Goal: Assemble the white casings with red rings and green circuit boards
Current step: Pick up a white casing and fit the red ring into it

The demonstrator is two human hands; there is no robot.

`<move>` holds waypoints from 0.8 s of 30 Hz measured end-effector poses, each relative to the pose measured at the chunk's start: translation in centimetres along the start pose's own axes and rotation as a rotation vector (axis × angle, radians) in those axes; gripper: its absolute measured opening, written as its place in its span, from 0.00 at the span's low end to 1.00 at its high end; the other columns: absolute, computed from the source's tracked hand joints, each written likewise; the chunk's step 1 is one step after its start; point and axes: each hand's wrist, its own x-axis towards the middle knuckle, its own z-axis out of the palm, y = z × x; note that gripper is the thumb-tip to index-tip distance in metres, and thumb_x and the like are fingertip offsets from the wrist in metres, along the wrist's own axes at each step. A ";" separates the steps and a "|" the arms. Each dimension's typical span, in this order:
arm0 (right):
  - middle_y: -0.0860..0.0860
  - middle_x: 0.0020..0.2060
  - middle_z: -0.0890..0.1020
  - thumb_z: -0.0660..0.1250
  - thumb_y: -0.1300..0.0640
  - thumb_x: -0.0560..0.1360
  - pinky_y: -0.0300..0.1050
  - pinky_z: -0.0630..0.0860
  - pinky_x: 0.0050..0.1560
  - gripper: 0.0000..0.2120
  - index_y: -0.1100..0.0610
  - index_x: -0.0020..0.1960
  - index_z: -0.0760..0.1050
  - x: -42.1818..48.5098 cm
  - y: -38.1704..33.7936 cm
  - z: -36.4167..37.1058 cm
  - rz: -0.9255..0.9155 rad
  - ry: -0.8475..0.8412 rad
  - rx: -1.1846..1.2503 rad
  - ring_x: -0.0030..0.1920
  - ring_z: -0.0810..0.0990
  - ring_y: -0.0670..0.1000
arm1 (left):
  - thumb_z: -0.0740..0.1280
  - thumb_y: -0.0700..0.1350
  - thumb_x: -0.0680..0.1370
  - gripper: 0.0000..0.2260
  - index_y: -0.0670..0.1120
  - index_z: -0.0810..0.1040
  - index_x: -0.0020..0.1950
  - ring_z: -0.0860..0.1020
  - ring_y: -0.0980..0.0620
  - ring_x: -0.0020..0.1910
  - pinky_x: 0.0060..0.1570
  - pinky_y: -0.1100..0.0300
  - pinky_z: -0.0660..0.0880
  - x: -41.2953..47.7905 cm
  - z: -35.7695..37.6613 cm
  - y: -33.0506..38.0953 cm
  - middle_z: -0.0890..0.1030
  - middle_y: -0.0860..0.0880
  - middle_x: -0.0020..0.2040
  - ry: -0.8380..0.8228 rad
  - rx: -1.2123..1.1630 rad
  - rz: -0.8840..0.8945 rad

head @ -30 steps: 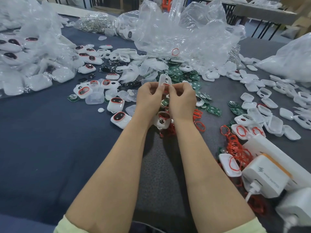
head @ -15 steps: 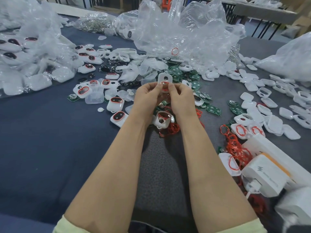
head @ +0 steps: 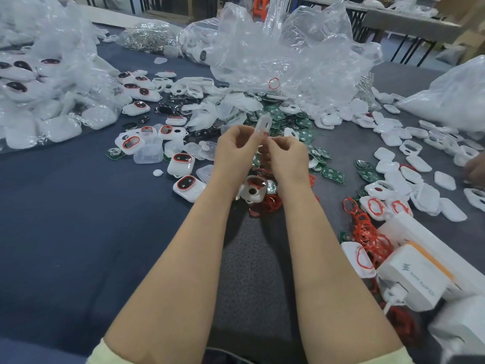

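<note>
Two hands hold one white casing mid-frame: my left hand grips it, my right hand pinches its lower edge. I think I'm putting in the red ring; next, press it flat.

A large crumpled clear plastic bag lies at the far middle of the dark blue cloth-covered table. Left of that bag sits a smaller clear bag of silvery metal bits. To its right is a bulging white plastic sack. Well nearer than the bag, on its right, stands a white boxy charger with an orange edge, with a white cable plugged into it.
</note>
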 end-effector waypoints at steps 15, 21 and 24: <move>0.54 0.33 0.80 0.68 0.66 0.74 0.40 0.78 0.34 0.06 0.58 0.40 0.75 0.0 -0.4 -0.4 0.039 -0.018 0.103 0.31 0.78 0.48 | 0.66 0.51 0.79 0.11 0.48 0.73 0.39 0.80 0.53 0.40 0.46 0.56 0.78 0.0 0.0 0.1 0.80 0.52 0.38 0.043 0.270 0.160; 0.56 0.37 0.83 0.66 0.64 0.75 0.51 0.81 0.43 0.06 0.54 0.44 0.76 -0.3 -0.2 -0.3 -0.139 0.094 0.001 0.35 0.82 0.51 | 0.64 0.41 0.80 0.06 0.43 0.76 0.44 0.80 0.52 0.43 0.49 0.60 0.79 0.1 -0.2 0.2 0.82 0.48 0.42 0.082 -0.147 -0.072; 0.56 0.35 0.82 0.66 0.64 0.76 0.51 0.81 0.44 0.05 0.56 0.44 0.78 -0.2 -0.2 -0.3 -0.117 0.113 0.081 0.32 0.81 0.49 | 0.63 0.39 0.81 0.08 0.42 0.77 0.43 0.81 0.53 0.41 0.49 0.61 0.79 0.2 0.1 0.3 0.83 0.47 0.41 0.031 -0.378 -0.224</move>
